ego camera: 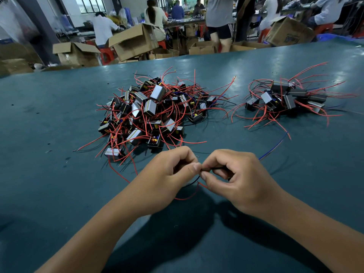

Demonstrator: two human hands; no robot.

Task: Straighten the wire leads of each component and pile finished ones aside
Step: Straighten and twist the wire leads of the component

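Observation:
A big tangled heap of small black-and-silver components (151, 111) with red, black and blue leads lies in the middle of the green table (49, 119). A smaller pile of components (285, 99) sits to the right. Near the front, my left hand (169, 172) and my right hand (234, 174) meet fingertip to fingertip and pinch a thin black wire lead (210, 169) between them. A red lead (187, 198) loops below my hands, and a blue lead (275, 146) trails off to the right. The component's body is hidden inside my hands.
Beyond the table's far edge stand open cardboard boxes (134, 42), red stools and several people working at other benches. Small dark scraps dot the table at the left.

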